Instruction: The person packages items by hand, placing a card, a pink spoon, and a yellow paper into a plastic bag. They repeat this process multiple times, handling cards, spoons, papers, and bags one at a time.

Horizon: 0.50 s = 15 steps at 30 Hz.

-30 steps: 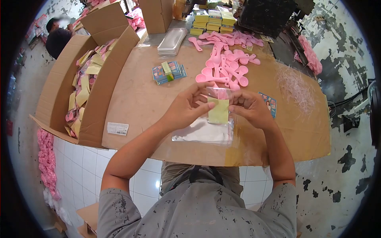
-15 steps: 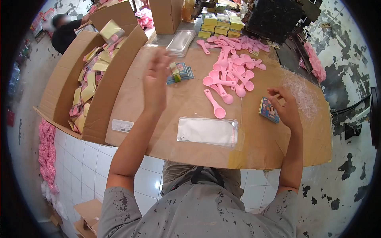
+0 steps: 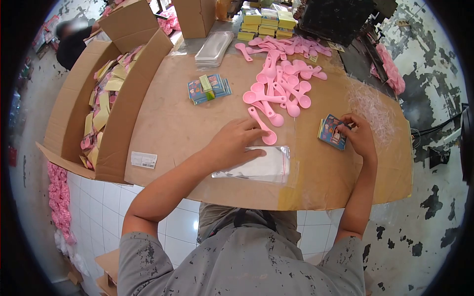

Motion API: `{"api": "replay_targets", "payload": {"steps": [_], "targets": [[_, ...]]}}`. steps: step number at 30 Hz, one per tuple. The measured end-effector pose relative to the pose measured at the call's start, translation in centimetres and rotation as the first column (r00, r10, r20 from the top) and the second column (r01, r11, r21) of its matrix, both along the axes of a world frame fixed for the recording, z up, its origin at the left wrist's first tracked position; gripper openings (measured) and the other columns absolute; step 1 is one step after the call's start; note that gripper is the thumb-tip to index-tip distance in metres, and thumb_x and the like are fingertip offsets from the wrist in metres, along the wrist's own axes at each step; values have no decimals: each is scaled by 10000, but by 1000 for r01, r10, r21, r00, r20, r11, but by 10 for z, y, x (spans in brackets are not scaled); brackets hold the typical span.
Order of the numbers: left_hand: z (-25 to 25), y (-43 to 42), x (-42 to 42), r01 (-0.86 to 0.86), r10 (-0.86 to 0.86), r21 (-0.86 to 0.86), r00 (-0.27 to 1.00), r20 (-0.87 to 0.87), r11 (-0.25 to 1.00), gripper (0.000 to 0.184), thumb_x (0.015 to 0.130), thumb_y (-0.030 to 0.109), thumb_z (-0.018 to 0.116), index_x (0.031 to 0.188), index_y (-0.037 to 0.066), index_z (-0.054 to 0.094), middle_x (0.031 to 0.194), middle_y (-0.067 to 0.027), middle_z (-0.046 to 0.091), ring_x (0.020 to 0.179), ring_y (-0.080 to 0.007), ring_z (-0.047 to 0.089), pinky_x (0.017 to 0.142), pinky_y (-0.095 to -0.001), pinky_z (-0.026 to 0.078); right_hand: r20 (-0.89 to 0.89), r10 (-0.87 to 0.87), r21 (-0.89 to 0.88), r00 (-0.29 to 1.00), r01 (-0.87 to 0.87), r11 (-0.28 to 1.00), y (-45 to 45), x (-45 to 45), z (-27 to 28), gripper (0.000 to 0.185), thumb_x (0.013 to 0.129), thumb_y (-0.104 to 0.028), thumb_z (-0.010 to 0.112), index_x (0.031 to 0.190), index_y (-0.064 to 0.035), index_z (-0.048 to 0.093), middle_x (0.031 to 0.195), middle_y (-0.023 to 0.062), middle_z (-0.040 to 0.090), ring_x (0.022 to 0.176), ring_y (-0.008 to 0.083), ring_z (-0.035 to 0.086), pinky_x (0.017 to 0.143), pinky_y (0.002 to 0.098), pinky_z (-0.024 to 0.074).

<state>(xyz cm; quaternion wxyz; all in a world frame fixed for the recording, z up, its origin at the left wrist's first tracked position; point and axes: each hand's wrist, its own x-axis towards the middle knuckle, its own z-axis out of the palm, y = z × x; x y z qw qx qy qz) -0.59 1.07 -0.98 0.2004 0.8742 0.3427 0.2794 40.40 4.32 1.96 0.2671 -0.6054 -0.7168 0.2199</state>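
My left hand (image 3: 236,144) reaches over a stack of clear plastic bags (image 3: 269,166), thumb and fingers apart. Its fingertips are at the edge of a single pink measuring spoon (image 3: 269,137); whether they touch it I cannot tell. On the right, my right hand (image 3: 359,135) has its thumb and fingers closed on a printed card at the top of a small card stack (image 3: 332,132). A heap of pink spoons (image 3: 281,89) lies beyond the bags. Another bundle of blue cards (image 3: 210,90) sits farther back, with a green and pale strip across it.
An open carton (image 3: 111,143) of packed spoons and cards stands at the left. Behind are more clear bags (image 3: 214,48), yellow-edged card stacks (image 3: 266,22) and a black machine (image 3: 331,19). Clear plastic shreds (image 3: 375,116) lie right. A person (image 3: 74,44) is beyond the carton.
My left hand has come down from beside the carton to the bags and the single spoon. A packet seen above the carton is no longer in the air. My right hand has closed on the card.
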Motion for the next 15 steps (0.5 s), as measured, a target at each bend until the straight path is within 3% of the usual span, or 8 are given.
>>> {"api": "replay_targets", "payload": {"steps": [5, 8, 11, 14, 15], "targets": [[7, -7, 7, -70, 64, 82, 996, 68, 994, 600, 793, 253, 849, 1329, 91, 632, 1222, -128, 642, 1132, -349, 613, 994, -434, 483, 14, 8, 147, 1000, -10, 989, 0, -3, 0, 197, 860, -114, 778, 1027, -30, 717, 986, 47, 712, 946, 183, 642, 878, 350, 440], [8, -8, 8, -56, 51, 56, 996, 77, 997, 567, 783, 254, 860, 1277, 89, 638, 1150, -106, 647, 1084, -327, 618, 988, -423, 480, -65, -23, 88, 998, 29, 996, -5, -7, 6, 183, 865, -105, 769, 1014, -22, 702, 1002, 51, 704, 960, 196, 634, 888, 348, 446], [9, -5, 5, -33, 26, -125, 998, -60, 992, 448, 777, 225, 868, 1152, 81, 670, 1035, -78, 639, 1016, -301, 608, 947, -409, 488, -104, -44, 59, 994, 50, 997, -6, -7, 7, 162, 874, -96, 754, 1001, -19, 689, 1004, 47, 694, 974, 198, 616, 892, 340, 448], [4, -4, 5, -3, 10, -181, 999, 39, 984, 318, 786, 184, 867, 1019, 60, 690, 931, -64, 616, 911, -269, 605, 856, -390, 510, -52, 0, 171, 999, 9, 985, -4, -8, 4, 144, 887, -88, 735, 998, -14, 682, 995, 38, 689, 983, 183, 600, 892, 329, 448], [5, -4, 5, -20, 42, -271, 996, 77, 962, 290, 793, 175, 863, 997, 53, 697, 921, -69, 616, 890, -263, 608, 829, -385, 514, -23, 21, 221, 1000, -15, 975, -4, -9, 4, 139, 892, -85, 728, 1000, -11, 681, 993, 35, 688, 985, 176, 596, 892, 326, 448]]}}
